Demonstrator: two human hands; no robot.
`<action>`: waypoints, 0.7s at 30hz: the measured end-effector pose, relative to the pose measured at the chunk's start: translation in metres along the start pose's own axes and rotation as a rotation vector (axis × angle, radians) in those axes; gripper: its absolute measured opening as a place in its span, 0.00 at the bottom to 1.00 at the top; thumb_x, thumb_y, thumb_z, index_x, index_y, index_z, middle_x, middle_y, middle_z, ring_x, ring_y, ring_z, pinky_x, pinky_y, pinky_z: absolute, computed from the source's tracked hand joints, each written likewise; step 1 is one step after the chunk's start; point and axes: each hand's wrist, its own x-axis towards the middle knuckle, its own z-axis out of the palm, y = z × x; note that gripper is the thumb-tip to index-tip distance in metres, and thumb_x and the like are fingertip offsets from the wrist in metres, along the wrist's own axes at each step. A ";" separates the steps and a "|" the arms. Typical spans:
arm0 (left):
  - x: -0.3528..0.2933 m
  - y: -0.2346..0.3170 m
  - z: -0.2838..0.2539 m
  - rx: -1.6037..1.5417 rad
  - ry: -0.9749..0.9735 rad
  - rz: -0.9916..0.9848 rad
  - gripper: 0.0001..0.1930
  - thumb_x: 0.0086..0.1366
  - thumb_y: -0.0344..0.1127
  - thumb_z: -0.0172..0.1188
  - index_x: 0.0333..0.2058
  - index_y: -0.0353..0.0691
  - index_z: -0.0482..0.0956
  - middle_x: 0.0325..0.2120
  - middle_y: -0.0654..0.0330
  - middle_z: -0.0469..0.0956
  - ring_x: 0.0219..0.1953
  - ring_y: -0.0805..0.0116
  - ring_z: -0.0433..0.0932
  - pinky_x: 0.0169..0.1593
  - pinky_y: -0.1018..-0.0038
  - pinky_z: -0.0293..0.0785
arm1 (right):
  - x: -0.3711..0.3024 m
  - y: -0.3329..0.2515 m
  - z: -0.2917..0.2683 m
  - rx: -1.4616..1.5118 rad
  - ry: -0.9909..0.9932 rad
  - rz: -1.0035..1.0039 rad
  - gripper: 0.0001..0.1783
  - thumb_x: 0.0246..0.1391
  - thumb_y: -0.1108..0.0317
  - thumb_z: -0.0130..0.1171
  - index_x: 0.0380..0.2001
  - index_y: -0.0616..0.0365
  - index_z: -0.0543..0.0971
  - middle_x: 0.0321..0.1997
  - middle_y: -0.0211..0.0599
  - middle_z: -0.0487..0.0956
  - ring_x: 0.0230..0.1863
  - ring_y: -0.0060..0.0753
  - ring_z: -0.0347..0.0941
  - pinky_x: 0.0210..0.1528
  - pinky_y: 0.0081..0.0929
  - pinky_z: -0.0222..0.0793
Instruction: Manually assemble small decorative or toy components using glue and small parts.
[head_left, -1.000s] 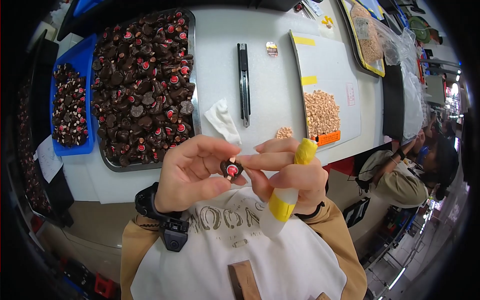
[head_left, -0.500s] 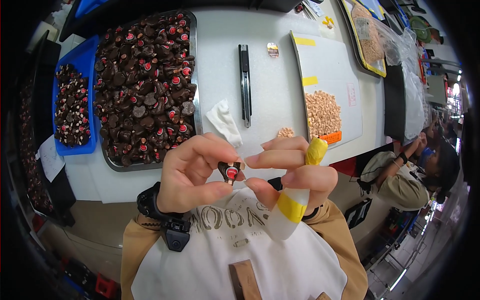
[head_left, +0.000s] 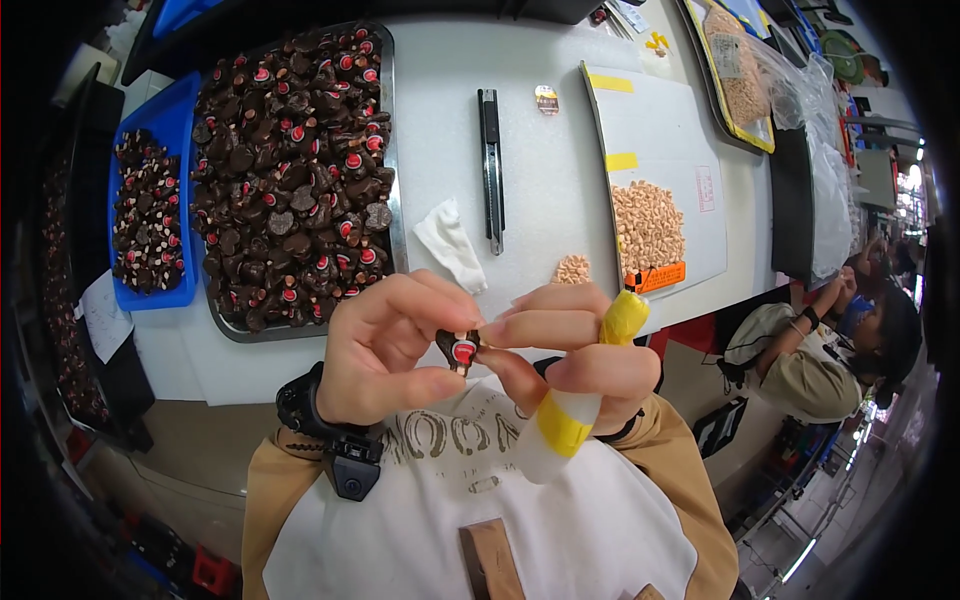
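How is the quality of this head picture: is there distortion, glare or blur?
Head view: the scene bends toward the black rim; lights at far right wash out; the left side is dim; the left hand and its small piece look fairly sharp.

Small dark-brown piece (head_left: 445,345), glossy; pale-rimmed red patch facing up, light tan bits at upper and lower ends. Held between thumb and fingertips of left hand (head_left: 372,350), right fingertips at its right side (outline partly hidden by the fingers). Translucent white bottle (head_left: 563,427) in right hand (head_left: 612,372), gripped across its middle; yellow wrap at top, yellow band lower down. Leans, top to the right, base toward the body.
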 end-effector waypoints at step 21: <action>-0.004 0.022 0.011 0.025 -0.008 -0.131 0.19 0.51 0.21 0.61 0.45 0.29 0.72 0.42 0.54 0.72 0.44 0.67 0.71 0.50 0.72 0.66 | -0.007 -0.005 -0.008 0.141 0.010 -0.172 0.28 0.42 0.78 0.66 0.38 0.50 0.57 0.38 0.52 0.78 0.30 0.42 0.72 0.33 0.28 0.70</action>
